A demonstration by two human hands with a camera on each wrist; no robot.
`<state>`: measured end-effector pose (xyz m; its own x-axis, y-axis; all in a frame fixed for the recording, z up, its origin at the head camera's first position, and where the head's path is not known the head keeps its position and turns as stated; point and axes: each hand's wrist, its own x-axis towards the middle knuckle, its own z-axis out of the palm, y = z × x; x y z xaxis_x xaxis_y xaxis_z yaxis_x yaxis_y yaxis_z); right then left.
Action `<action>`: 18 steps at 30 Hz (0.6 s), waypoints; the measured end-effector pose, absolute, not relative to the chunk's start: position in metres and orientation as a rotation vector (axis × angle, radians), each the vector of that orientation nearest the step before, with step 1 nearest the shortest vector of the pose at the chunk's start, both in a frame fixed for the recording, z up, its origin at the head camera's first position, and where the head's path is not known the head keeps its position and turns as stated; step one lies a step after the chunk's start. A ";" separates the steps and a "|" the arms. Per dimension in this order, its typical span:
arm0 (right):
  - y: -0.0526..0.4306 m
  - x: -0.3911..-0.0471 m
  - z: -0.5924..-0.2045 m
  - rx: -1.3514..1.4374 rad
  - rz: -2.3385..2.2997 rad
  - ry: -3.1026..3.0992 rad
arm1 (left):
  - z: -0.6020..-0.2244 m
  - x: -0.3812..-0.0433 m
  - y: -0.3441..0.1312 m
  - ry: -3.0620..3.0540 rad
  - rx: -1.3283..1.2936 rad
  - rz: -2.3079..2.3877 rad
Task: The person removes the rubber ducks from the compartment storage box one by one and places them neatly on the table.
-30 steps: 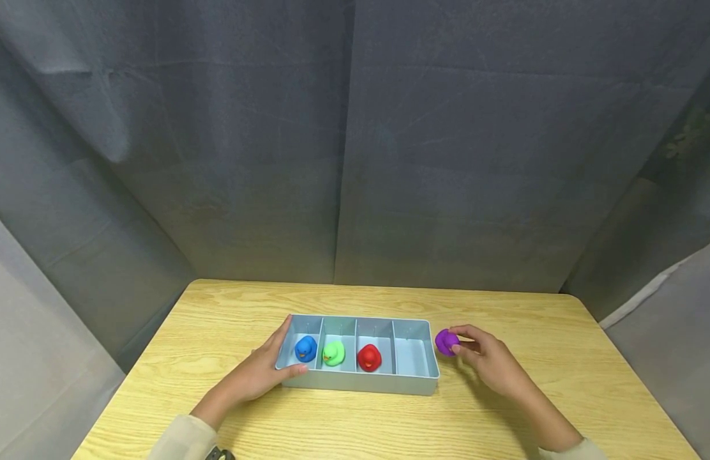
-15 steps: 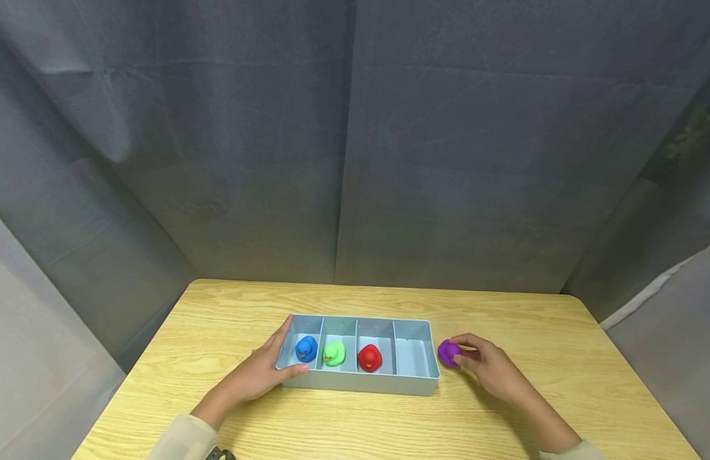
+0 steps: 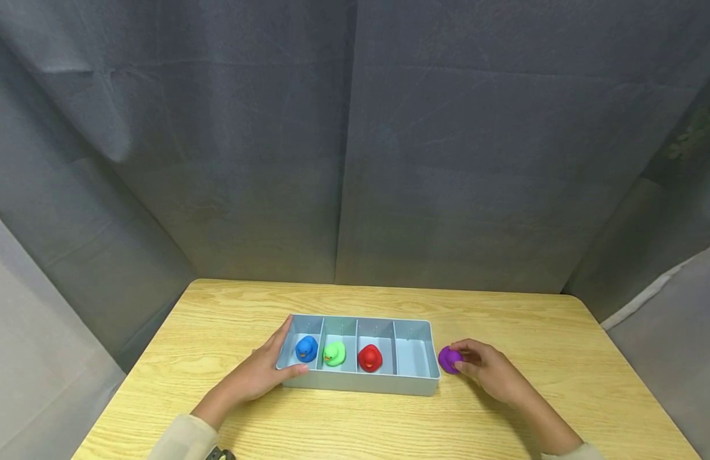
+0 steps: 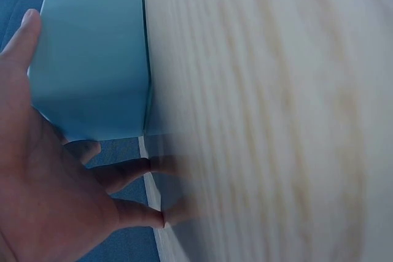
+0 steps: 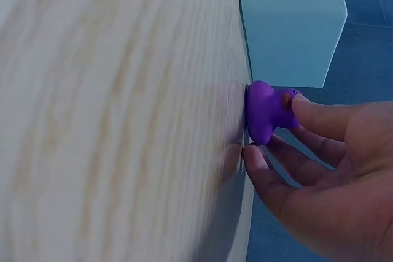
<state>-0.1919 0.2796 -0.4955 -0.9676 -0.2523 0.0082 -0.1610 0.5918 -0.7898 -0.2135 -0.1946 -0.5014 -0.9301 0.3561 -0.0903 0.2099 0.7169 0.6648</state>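
Observation:
A pale blue-grey divided box [image 3: 361, 381] stands on the wooden table. From left to right its compartments hold a blue rubber duck [image 3: 306, 349], a green rubber duck [image 3: 334, 353] and a red rubber duck [image 3: 370, 358]; the rightmost holds nothing. My left hand [image 3: 257, 374] rests on the box's left end, thumb over the near rim and fingers fairly straight along the end. Just right of the box, my right hand [image 3: 493, 372] pinches a purple rubber duck [image 3: 448, 360] by its head. In the right wrist view, the purple duck [image 5: 263, 115] has its base at the tabletop.
The light wooden table [image 3: 355, 428] has rounded far corners. Grey cloth curtains [image 3: 343, 160] hang behind it and at both sides. A watch [image 3: 219, 453] is at my left sleeve [image 3: 185, 437].
My right hand has lowered the purple rubber duck beside the box, moving it slightly toward me. The left hand, the box and the other ducks have stayed put.

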 end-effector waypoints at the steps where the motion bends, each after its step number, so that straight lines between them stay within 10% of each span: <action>1: 0.280 -0.192 -0.496 -0.356 -1.330 2.703 | -0.502 -0.214 -0.195 2.710 0.452 1.011; 18: 0.286 -0.194 -0.498 -0.394 -1.360 2.642 | -0.502 -0.213 -0.195 2.709 0.446 1.011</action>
<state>-0.1941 0.2864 -0.4984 -0.9553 -0.2955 -0.0081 -0.1651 0.5560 -0.8146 -0.2133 -0.1950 -0.5023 -0.9308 0.3532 -0.0942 0.2052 0.7181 0.6650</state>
